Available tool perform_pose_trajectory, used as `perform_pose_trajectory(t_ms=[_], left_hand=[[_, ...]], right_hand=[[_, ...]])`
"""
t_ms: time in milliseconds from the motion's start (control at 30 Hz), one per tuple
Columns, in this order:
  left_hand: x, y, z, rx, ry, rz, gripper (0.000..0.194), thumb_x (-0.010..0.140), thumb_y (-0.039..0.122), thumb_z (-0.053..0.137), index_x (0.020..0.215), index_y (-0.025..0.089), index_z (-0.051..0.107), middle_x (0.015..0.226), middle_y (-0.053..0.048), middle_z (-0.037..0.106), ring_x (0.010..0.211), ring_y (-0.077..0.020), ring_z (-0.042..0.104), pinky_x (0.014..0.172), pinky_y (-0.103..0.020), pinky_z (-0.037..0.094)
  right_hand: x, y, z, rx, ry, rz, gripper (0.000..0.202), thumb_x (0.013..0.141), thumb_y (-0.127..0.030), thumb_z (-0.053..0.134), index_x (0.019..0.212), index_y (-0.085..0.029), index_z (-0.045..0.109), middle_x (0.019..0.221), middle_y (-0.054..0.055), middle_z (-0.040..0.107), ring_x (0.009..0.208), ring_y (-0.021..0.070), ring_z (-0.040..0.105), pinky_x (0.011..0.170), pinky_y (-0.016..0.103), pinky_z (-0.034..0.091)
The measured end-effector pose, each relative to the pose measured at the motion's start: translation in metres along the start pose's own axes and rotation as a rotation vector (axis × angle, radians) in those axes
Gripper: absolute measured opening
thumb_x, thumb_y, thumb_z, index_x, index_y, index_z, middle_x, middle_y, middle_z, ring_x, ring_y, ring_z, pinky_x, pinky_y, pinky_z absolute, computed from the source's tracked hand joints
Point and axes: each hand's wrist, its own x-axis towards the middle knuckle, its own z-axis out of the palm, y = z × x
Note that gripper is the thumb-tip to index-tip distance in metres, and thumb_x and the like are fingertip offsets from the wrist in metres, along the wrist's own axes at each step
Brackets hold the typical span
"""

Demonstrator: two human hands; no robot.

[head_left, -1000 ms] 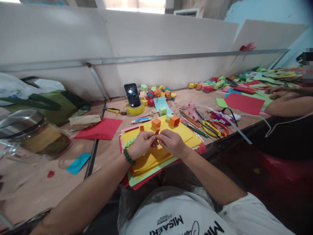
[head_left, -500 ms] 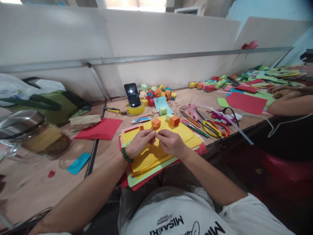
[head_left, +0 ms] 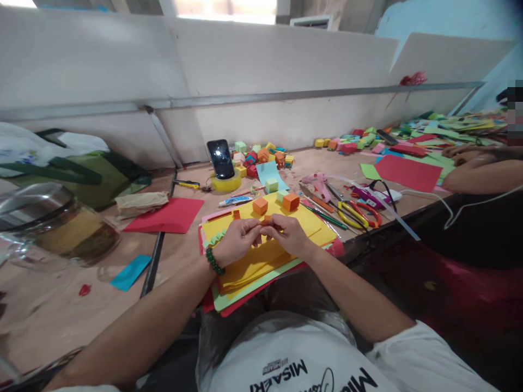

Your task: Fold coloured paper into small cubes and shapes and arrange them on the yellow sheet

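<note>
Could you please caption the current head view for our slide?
Two hands meet at a small orange piece over yellow sheets, orange cubes just beyond.

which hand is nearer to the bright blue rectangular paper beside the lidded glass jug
Left. The left hand is to the right of the blue paper, above the yellow paper sheets; the right hand is farther right, above them.

two large orange cubes (head_left: 260, 206) on yellow paper (head_left: 316, 228), one green bracelet (head_left: 214, 261), one tape roll (head_left: 227, 183), one jug (head_left: 67, 231)
</note>
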Motion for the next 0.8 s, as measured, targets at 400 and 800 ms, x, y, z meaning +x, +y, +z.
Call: perform_pose_trajectory(t_ms=[400, 800], left_hand=[[0.001, -0.001, -0.005, -0.411, -0.097, -0.266, 0.045, 0.076, 0.059, 0.054, 0.07, 0.015, 0.063, 0.061, -0.004, 0.06, 0.056, -0.013, 0.057, 0.058, -0.025, 0.046], [0.005, -0.007, -0.005, -0.288, 0.132, -0.115, 0.046, 0.07, 0.054, 0.066, 0.094, 0.014, 0.066, 0.076, -0.005, 0.067, 0.07, -0.0154, 0.061, 0.066, -0.027, 0.049]], right_hand=[[-0.002, -0.007, -0.003, 0.075, 0.259, -0.041, 0.02, 0.084, -0.036, 0.061, 0.076, -0.018, 0.063, 0.069, 0.001, 0.062, 0.06, 0.0111, 0.056, 0.056, 0.023, 0.046], [-0.002, -0.008, -0.004, -0.214, 0.213, -0.3, 0.016, 0.091, -0.024, 0.052, 0.081, -0.019, 0.063, 0.075, 0.004, 0.067, 0.07, 0.014, 0.063, 0.064, 0.026, 0.051]])
